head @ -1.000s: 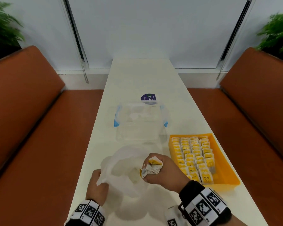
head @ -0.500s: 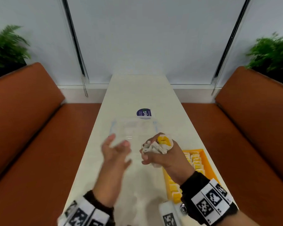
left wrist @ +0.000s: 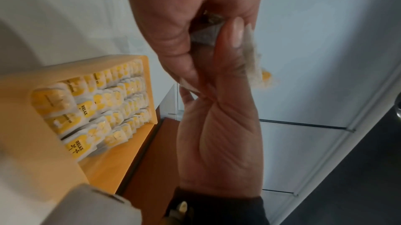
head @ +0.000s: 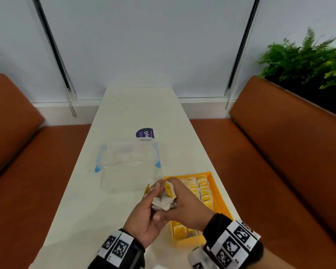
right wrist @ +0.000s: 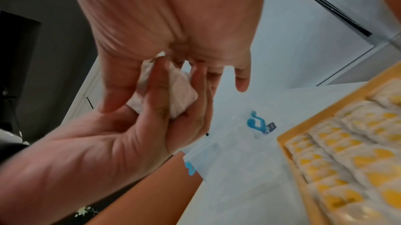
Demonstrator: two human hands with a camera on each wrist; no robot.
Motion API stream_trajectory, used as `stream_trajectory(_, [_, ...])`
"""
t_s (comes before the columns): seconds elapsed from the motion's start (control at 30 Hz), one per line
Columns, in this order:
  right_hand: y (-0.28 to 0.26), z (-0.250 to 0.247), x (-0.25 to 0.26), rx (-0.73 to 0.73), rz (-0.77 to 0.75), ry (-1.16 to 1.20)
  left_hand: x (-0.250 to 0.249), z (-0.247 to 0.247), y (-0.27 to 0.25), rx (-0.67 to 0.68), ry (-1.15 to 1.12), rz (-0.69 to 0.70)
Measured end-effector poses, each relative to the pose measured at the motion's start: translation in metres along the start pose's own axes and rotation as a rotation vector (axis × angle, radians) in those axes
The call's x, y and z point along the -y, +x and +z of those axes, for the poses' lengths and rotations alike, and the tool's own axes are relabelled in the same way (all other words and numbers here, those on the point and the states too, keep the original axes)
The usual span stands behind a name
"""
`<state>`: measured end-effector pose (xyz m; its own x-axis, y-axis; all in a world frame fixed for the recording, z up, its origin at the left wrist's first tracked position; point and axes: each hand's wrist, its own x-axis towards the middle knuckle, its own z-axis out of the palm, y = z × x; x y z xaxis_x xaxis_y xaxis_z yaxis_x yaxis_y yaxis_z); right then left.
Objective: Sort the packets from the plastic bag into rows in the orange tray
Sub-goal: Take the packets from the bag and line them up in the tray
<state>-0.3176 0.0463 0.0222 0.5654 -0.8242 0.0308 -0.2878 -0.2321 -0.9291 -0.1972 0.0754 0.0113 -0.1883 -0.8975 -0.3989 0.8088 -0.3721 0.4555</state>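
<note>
Both hands are up over the near end of the white table [head: 124, 117], sharing one clump of tea-bag packets [head: 164, 199]. Right hand [head: 184, 205] is clenched around the clump from above; left hand [head: 145, 216] cups it from below, thumb and fingers pinching a packet edge.

Handling, my read: packets are light, thin paper, soft and crumple-prone, and they slide against each other, so a loose clump can shed pieces. Best to pinch a single packet by its flat faces near one edge and peel it off; don't squeeze the bunch harder.

The orange tray [head: 220, 199] sits just right of the hands, near the table's right edge. Its rows of yellow-and-white packets [left wrist: 102, 101] stand packed tight on the left; bare floor shows along the right wall, so that looks like the open slot.

The clear storage box with blue clips [head: 128, 164] is just beyond the hands, beside the tray's far-left corner. Room to move is straight right and down. The plastic bag isn't visible.
</note>
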Motion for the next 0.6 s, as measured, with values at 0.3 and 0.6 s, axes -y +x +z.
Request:
stream_trajectory(0.3, [-0.011,-0.022,-0.007,-0.223,0.074,0.145,0.016,0.003,0.016,0.027,0.011,0.097])
stream_trajectory(0.6, [-0.01,-0.067,-0.008,-0.141,0.187,0.197,0.034,0.005,0.031,-0.044,0.031,0.151])
